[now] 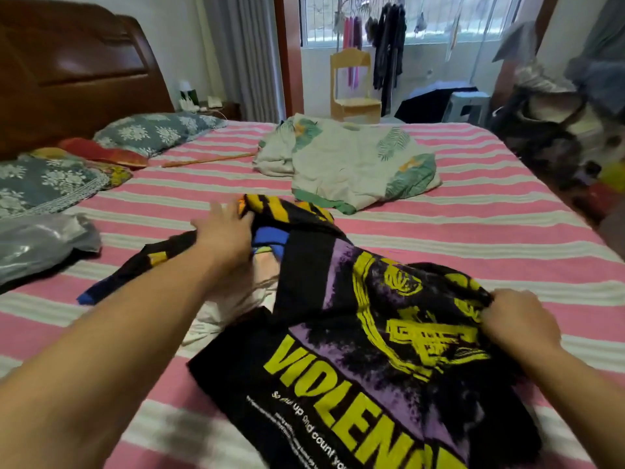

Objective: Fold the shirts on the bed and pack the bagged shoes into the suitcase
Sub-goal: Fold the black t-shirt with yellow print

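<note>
Gripping the black shirt (355, 333) edge with curled right hand (517, 319), reaching left hand (225, 231), fingers loosely spread, onto striped shirt (287, 211) beyond it

L grip (223, 231) flat, fingers straight; R grip (517, 316) curled, pinching.

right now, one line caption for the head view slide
Right hand grips a black graphic shirt on the striped bed; left hand reaches ahead.
</note>
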Action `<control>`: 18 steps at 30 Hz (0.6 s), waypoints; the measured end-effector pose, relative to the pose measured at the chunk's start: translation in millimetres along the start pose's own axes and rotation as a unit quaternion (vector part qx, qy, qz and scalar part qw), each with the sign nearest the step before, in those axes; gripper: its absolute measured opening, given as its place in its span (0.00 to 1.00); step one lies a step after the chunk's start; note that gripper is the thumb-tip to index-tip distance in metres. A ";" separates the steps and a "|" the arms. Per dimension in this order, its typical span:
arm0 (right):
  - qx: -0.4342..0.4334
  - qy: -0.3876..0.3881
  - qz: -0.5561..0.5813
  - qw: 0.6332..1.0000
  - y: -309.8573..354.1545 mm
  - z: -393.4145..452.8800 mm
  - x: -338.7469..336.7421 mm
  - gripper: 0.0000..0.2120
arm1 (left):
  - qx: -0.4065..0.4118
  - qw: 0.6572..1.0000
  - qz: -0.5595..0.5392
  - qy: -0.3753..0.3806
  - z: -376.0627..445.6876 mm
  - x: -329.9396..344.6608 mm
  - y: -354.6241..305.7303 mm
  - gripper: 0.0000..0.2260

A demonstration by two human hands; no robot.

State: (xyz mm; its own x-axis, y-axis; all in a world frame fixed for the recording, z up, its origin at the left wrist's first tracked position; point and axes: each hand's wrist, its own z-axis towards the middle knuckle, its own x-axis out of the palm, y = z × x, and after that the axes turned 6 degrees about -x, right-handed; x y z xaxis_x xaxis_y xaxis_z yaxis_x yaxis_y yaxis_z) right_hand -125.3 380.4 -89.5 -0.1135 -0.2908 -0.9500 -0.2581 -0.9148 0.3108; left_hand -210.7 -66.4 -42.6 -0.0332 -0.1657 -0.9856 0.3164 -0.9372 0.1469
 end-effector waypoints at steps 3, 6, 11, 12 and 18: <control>-0.067 -0.009 0.002 0.998 33.3 -9.4 32.0 0.14 | 0.159 0.986 0.017 0.050 -31.5 10.2 -37.2 0.35; -0.173 0.071 0.016 0.982 71.3 -19.5 56.4 0.27 | 0.178 0.976 0.110 0.052 -32.3 35.8 -29.8 0.43; -0.266 0.166 -0.111 0.943 88.1 -32.3 87.8 0.54 | 0.151 0.979 0.134 -0.041 -24.1 56.9 -16.7 0.55; -0.280 0.150 -0.136 0.938 89.1 -29.8 89.0 0.54 | 0.149 0.979 0.131 -0.047 -22.3 61.2 -15.7 0.57; -0.359 0.091 -0.232 0.900 97.5 -15.6 90.8 0.50 | 0.161 0.966 0.172 -0.104 -19.1 83.1 -22.3 0.50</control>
State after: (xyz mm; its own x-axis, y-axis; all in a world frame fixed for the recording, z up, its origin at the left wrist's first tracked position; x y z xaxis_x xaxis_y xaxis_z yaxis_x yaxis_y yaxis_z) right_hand -145.8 260.4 -146.0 0.0223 0.1868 -0.9822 0.4556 -0.8764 -0.1563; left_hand -202.4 -53.3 -129.4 -0.1790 -0.5105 -0.8410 0.0322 -0.8574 0.5136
